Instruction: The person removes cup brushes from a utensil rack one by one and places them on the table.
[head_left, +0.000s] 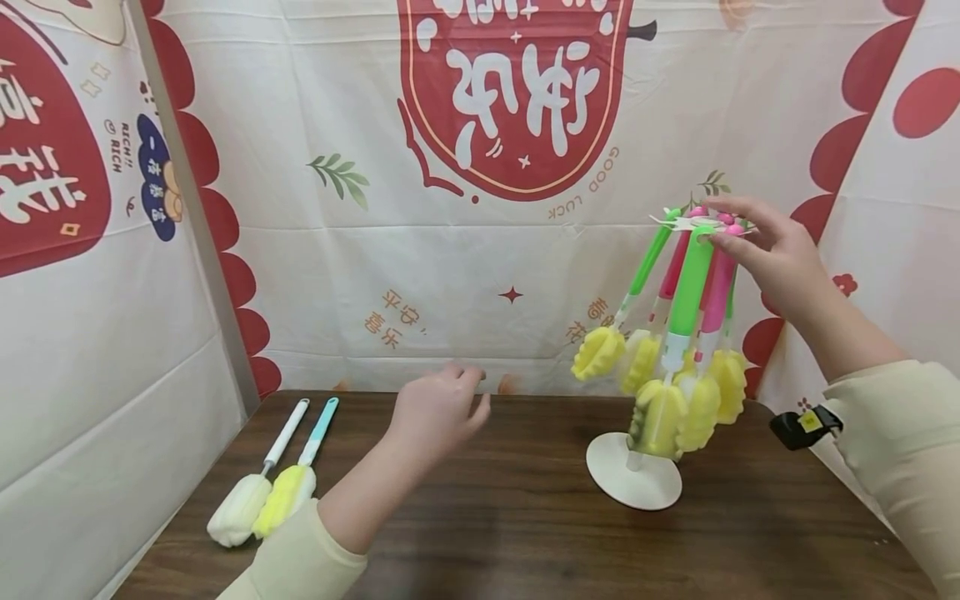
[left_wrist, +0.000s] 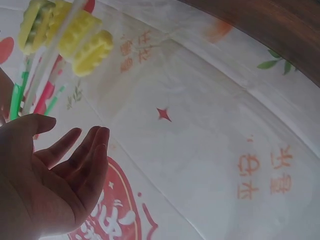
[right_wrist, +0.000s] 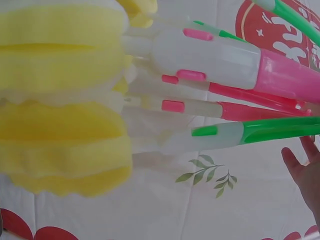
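Observation:
On the right stands a white hanging rack with a round base (head_left: 633, 492). Several sponge brushes hang from its top, with green handles (head_left: 687, 292) and pink handles (head_left: 718, 292) and yellow sponge heads (head_left: 660, 417). My right hand (head_left: 780, 254) grips the rack's top from the right, fingers above and thumb lower, by the handle ends. In the right wrist view, its fingers (right_wrist: 302, 165) appear beside the green handle's end. Left of the rack, my left hand (head_left: 442, 404) is in the air with relaxed fingers, holding nothing; its upturned palm (left_wrist: 55, 195) shows in the left wrist view.
Two more sponge brushes lie on the left of the brown wooden table (head_left: 480, 500): one all white (head_left: 240, 508), one with a light blue handle (head_left: 318, 429) and a yellow-and-white head. A printed cloth (head_left: 450, 250) hangs behind the table and along both sides.

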